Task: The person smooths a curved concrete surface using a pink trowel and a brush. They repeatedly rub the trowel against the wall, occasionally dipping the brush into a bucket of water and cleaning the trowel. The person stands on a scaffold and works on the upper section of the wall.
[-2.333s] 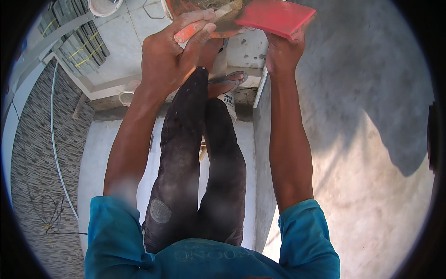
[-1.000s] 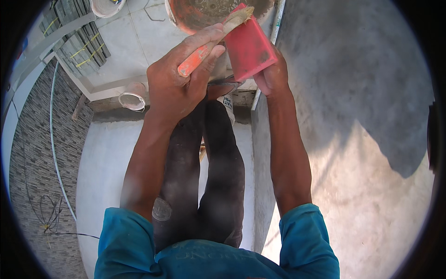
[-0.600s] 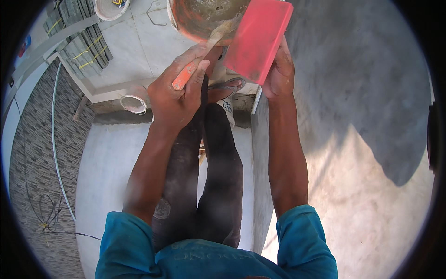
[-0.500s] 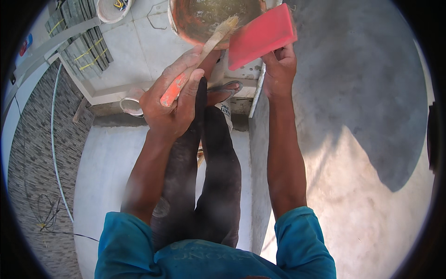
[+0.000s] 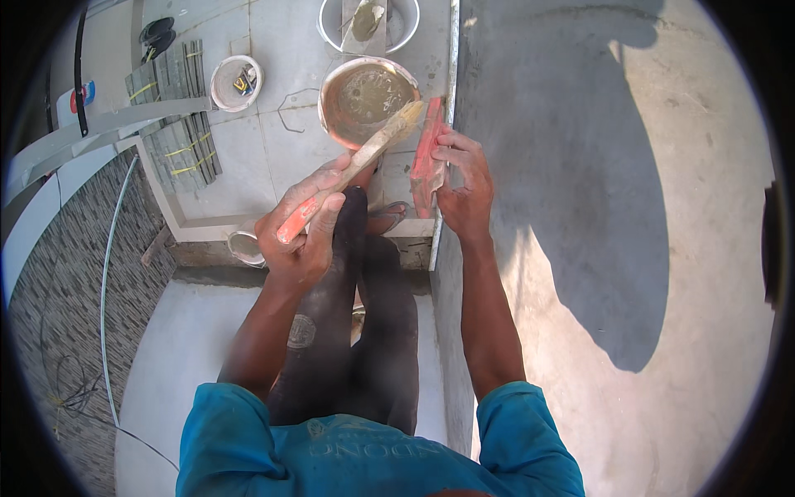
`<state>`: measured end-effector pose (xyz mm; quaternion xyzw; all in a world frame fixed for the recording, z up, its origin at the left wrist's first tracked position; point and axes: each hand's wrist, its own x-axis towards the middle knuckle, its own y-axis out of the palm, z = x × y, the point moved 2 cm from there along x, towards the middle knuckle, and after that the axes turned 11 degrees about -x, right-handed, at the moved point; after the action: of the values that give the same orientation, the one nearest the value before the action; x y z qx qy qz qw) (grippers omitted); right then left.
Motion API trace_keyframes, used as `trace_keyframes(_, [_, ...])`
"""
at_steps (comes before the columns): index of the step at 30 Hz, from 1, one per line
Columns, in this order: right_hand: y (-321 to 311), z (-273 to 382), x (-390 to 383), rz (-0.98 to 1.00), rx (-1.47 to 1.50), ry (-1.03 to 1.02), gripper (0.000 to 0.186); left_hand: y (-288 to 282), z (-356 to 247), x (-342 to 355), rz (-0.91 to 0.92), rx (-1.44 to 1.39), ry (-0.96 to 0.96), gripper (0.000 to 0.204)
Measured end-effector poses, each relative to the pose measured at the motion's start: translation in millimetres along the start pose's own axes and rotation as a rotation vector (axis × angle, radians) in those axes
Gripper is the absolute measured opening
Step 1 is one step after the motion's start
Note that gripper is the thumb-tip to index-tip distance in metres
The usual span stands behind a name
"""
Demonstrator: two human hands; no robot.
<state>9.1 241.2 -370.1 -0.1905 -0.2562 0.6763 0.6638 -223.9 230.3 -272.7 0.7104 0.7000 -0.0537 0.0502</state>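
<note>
My left hand [image 5: 300,228] is closed around the handle of a paintbrush [image 5: 362,160], a worn wooden one with an orange end. Its pale, dirty bristles point up and right, close beside a red plastering float [image 5: 428,149]. That float is gripped by my right hand [image 5: 466,184], fingers on its back, and it is turned nearly edge-on. Just beyond the brush stands a round basin [image 5: 334,116] of murky liquid, its inside wall stained reddish. Whether the bristles touch the float is hard to tell.
Behind the basin stands a white bucket [image 5: 330,29] with a mortar-smeared board across it. Farther left are a small white bucket [image 5: 218,93] holding small tools and bundled grey tile strips [image 5: 189,151]. A small pail [image 5: 246,246] sits by the ledge. At right runs a grey wall surface [image 5: 530,108].
The float has tilted from showing its broad face to nearly edge-on, and my right hand has moved left and down. The basin now appears lower, with the bucket behind it in view.
</note>
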Motion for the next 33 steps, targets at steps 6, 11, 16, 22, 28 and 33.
trace_keyframes(6, [-97, 101, -33, 0.013, -0.030, -0.063, 0.036, 9, -95, -18, 0.204, 0.222, 0.045, 0.023])
trace_keyframes(11, [-177, 163, -79, 0.038, -0.192, -0.027, 0.037, 29, -165, -56, 0.327, 0.100, 0.143, 0.025])
trace_keyframes(16, [-242, 226, -140, -0.204, 0.049, 0.088, 0.044, 56, -211, -65, 0.531, 0.336, 0.090, 0.023])
trace_keyframes(22, [-260, 255, -251, -0.398, 0.369, 0.368, 0.058, 54, -254, -85, 0.308, -0.691, -0.248, 0.027])
trace_keyframes(28, [-295, 358, -296, -0.708, 0.422, 0.406, 0.055, 106, -239, -133, 0.675, -0.851, -0.809, 0.024])
trace_keyframes(33, [-300, 395, -358, -1.037, 0.380, 0.429, 0.050, 140, -255, -144, 0.921, -0.901, -1.134, 0.023])
